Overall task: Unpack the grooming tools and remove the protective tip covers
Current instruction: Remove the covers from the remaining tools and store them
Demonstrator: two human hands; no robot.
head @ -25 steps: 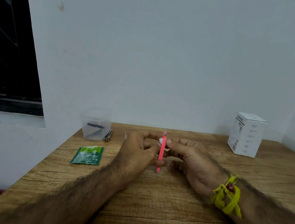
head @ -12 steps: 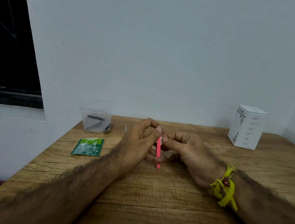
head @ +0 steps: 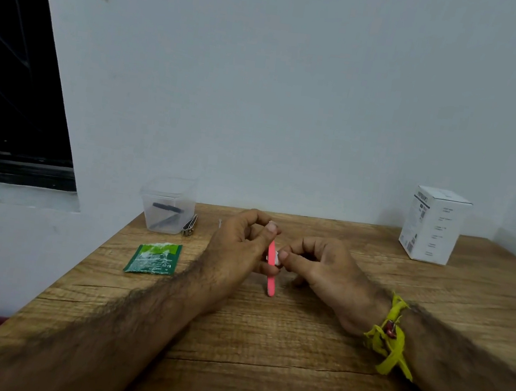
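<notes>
We see a wooden table (head: 262,358) pushed against a pale wall (head: 296,86), with a dark window (head: 10,83) at the left. On the table's far right corner stands a white box (head: 431,226), upright. Our 2 forearms reach in from the near edge and meet above the middle of the table; the right wrist wears a yellow thread band (head: 390,340). At the far left corner sits a clear plastic container (head: 167,205) with dark tools (head: 165,213) lying inside it, and a metal nail clipper (head: 189,226) rests just beside its right wall. Nearer to us on the left lies a green sachet (head: 153,258), flat on the wood. Our left hand (head: 237,248) has its fingers curled, the thumb and forefinger gripping the top of a pink grooming tool (head: 271,270), which stands nearly upright with its lower end at the table. Our right hand (head: 322,268) is curled too, its thumb and forefinger pinching a small white piece (head: 278,260) against the side of the pink stick; we cannot tell what that piece is.
</notes>
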